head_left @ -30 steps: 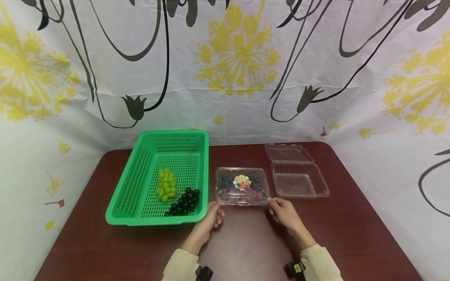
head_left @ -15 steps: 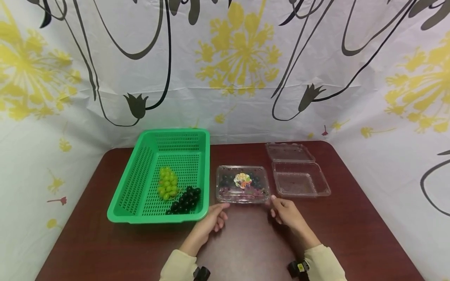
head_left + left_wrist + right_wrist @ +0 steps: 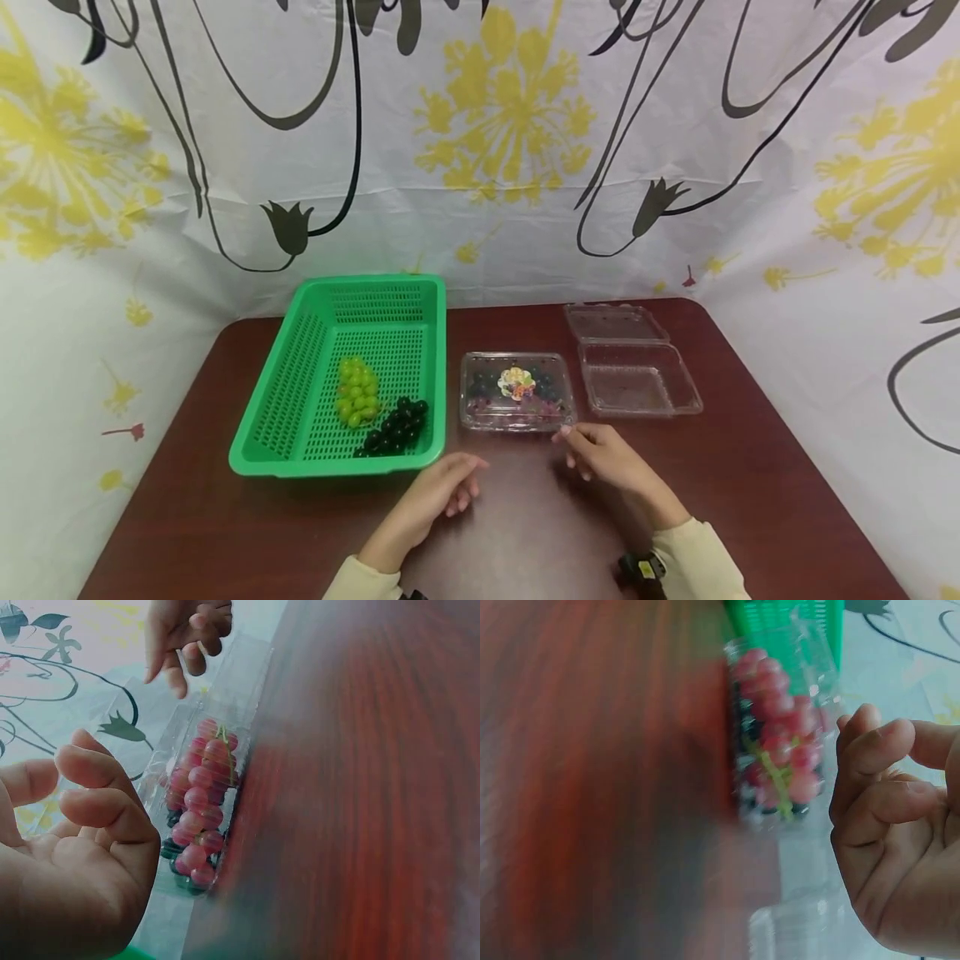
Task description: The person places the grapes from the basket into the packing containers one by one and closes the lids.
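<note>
A clear plastic clamshell box (image 3: 487, 417) with its lid down lies mid-table, a fruit sticker (image 3: 517, 384) on top. Through its wall show pink grapes (image 3: 199, 799) and dark grapes behind them. My left hand (image 3: 438, 493) is in front of the box and apart from it, fingers loosely bent and holding nothing. My right hand (image 3: 603, 457) is at the box's near right corner, its fingertips close to the edge, with nothing in its grasp. Both wrist views show loosely curled fingers around bare air.
Left of the box stands a green plastic basket (image 3: 262, 433) holding green grapes (image 3: 357, 393) and black grapes (image 3: 393, 428). A second clear clamshell (image 3: 626, 379) lies with its lid up at the back right. A patterned cloth (image 3: 510, 275) hangs behind the brown table (image 3: 750, 500).
Both hands have let go of the clamshell's near corners. My left hand has drawn back toward me, and my right has shifted slightly left and down. The box stays in place.
</note>
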A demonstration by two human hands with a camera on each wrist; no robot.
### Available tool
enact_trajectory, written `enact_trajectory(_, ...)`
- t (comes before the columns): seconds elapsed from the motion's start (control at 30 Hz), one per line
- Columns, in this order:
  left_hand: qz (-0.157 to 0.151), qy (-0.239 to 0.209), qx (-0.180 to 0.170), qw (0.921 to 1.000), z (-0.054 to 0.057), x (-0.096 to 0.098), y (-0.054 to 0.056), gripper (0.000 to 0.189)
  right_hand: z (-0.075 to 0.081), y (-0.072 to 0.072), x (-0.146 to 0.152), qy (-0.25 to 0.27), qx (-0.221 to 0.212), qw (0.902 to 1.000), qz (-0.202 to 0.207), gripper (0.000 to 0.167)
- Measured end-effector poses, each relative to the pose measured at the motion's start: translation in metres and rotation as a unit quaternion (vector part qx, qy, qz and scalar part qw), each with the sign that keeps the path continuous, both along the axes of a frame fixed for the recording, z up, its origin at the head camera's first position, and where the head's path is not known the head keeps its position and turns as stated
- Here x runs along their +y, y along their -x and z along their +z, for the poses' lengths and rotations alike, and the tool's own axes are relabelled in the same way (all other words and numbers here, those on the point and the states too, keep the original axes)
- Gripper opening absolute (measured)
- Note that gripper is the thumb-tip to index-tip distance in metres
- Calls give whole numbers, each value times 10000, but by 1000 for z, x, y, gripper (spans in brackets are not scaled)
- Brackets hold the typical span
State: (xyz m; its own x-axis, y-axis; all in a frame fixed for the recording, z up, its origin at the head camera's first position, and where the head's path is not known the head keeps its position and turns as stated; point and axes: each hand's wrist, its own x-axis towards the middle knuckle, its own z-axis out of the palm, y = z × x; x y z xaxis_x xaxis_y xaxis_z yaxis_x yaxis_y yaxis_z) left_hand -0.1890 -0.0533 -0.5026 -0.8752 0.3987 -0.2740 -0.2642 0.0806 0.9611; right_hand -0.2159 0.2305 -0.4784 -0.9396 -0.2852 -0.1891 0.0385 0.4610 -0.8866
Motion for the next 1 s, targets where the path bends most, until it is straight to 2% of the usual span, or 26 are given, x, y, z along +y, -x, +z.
enact_trajectory(0.1, 51, -65, -6, 10000, 2, -8, -5, 50, 9, 5, -7, 62, 131, 9998, 130, 40)
enact_trajectory(0.23, 173, -169, 31, 9997, 5, -20, -11, 56, 24, 15, -19, -160, 566, 9980, 240, 34)
enact_trajectory(0.4, 727, -235, -204, 9969, 8, -34, -17, 67, 45, 26, -43, -245, 1003, 9938, 402, 38)
enact_trajectory(0.57, 1254, -256, -665, 9895, 7, -45, -23, 58, 61, 34, -71, -243, 1222, 9905, 583, 44)
enact_trajectory(0.67, 1437, -349, -734, 9863, 6, -50, -23, 54, 65, 42, -89, -176, 1306, 9886, 732, 48)
enact_trajectory(0.8, 1561, -439, -787, 9836, 5, -54, -22, 50, 66, 53, -113, -174, 1417, 9830, 1155, 53)
enact_trajectory(1.0, 1875, -303, -795, 9786, 5, -54, -21, 44, 68, 65, -154, -863, 1654, 9714, 1465, 54)
